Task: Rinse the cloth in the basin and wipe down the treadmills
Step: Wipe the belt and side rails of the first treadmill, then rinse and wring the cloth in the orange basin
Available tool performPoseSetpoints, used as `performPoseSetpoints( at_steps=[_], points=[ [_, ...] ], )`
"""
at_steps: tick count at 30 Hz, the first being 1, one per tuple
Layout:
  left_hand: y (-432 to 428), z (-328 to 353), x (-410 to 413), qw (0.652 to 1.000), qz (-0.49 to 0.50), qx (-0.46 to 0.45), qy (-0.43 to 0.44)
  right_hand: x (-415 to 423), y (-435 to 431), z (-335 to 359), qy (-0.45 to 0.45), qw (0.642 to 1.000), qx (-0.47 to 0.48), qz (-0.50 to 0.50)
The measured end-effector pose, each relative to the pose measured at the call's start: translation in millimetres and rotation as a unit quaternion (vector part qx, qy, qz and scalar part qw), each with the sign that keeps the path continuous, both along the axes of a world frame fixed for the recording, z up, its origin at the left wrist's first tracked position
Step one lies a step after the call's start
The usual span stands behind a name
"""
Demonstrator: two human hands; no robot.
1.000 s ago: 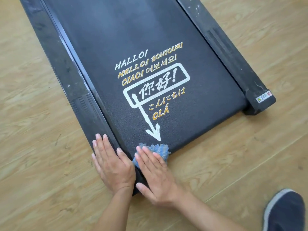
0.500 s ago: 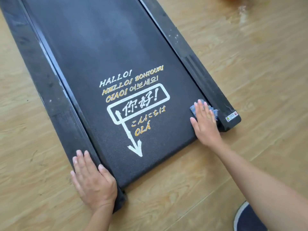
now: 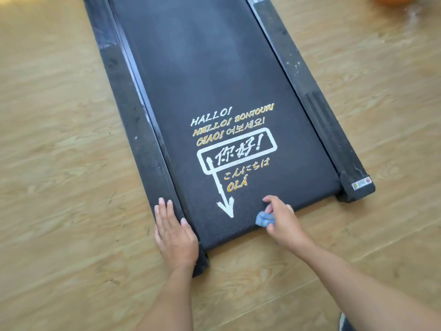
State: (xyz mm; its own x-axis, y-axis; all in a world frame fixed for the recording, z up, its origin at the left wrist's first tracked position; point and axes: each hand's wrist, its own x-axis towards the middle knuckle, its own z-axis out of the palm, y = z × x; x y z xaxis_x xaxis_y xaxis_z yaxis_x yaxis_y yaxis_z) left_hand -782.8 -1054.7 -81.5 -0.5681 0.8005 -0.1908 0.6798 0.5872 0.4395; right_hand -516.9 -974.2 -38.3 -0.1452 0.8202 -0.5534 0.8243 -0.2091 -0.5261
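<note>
A black treadmill (image 3: pixel 214 80) lies flat on the wooden floor, its belt printed with white and gold greetings and a white arrow. My right hand (image 3: pixel 282 220) holds a bunched blue cloth (image 3: pixel 263 218) at the belt's near edge, right of the arrow tip, with the index finger stretched out. My left hand (image 3: pixel 174 235) lies flat on the near end of the left side rail (image 3: pixel 133 120), fingers straight.
The right side rail (image 3: pixel 317 103) ends in a cap with a warning sticker (image 3: pixel 361 183). An orange object (image 3: pixel 391 0) shows at the top right edge. A dark shoe (image 3: pixel 347 323) peeks in at the bottom right. Wooden floor (image 3: pixel 52 163) surrounds the treadmill.
My right hand swept the cloth from the belt's near left corner to the right rail, then back to the middle of the near edge, where it now bunches the cloth. The left hand stays on the left rail.
</note>
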Motion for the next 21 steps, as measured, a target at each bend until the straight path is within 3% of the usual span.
performPoseSetpoints(
  at_steps=[2,4,8,9,11,14,16,21],
  points=[
    [-1,14,-11,0.998,-0.021,-0.049,-0.024,0,1,26,0.005,0.996,-0.070,0.062],
    [-1,30,-24,0.987,-0.067,-0.142,-0.027,6,4,53,-0.005,0.995,-0.092,0.046],
    [27,103,-36,0.917,-0.051,-0.343,-0.197,20,11,125,0.008,0.992,-0.121,-0.037],
    [37,124,-31,0.895,-0.051,-0.378,-0.231,24,16,146,0.005,0.992,-0.128,-0.013],
    [47,169,-16,0.866,-0.117,-0.440,-0.206,29,22,194,-0.010,0.987,-0.147,0.058],
    [69,242,25,0.877,-0.212,-0.414,-0.119,42,34,271,-0.040,0.984,-0.156,0.079],
    [90,297,66,0.879,-0.222,-0.399,-0.137,61,58,329,-0.032,0.989,-0.142,0.040],
    [149,437,186,0.822,-0.292,-0.447,-0.195,158,132,477,-0.043,0.996,-0.076,0.003]
  ],
)
